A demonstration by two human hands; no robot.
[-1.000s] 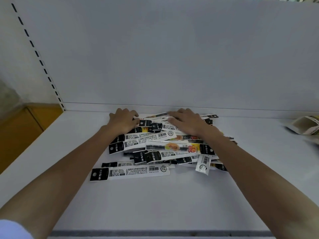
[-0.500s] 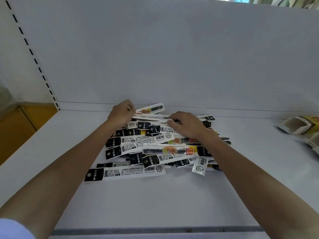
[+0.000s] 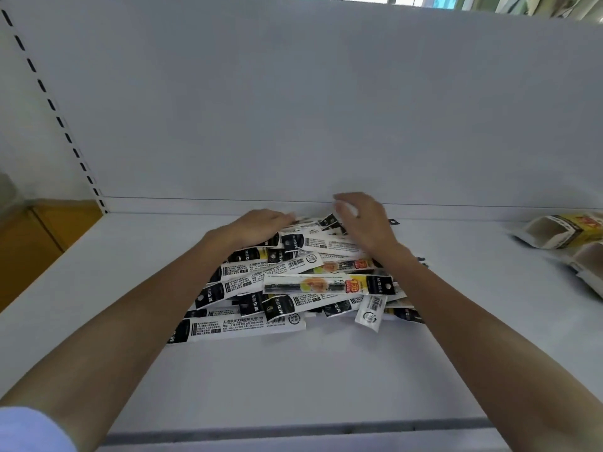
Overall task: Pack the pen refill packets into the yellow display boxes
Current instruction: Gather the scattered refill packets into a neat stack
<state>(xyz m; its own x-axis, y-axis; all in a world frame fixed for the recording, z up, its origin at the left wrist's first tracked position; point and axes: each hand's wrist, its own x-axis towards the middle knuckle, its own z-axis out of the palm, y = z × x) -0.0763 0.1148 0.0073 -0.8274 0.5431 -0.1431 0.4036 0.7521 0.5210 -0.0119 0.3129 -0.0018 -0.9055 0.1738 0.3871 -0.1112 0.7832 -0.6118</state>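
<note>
**Both hands working at the far edge of the refill heap**

A white metal shelf (image 3: 293,380) is carrying a loose heap of long black-and-white plastic pen refill packets (image 3: 293,288), lying mid-shelf near the white back panel (image 3: 326,109). Two open yellow-and-white cardboard display boxes (image 3: 561,231) are lying at the shelf's right edge, well apart from the heap. The left hand (image 3: 257,223) is resting palm-down, fingers fairly straight, on the heap's far left. The right hand (image 3: 365,220) is hovering, blurred, above the far right; whether it is grasping anything cannot be told.

A loose heap of long, flat pen refill packets (image 3: 293,288), white and black with barcodes, lies mid-shelf. Two yellow display boxes (image 3: 564,233) lie tipped over, open and empty, far right.
</note>
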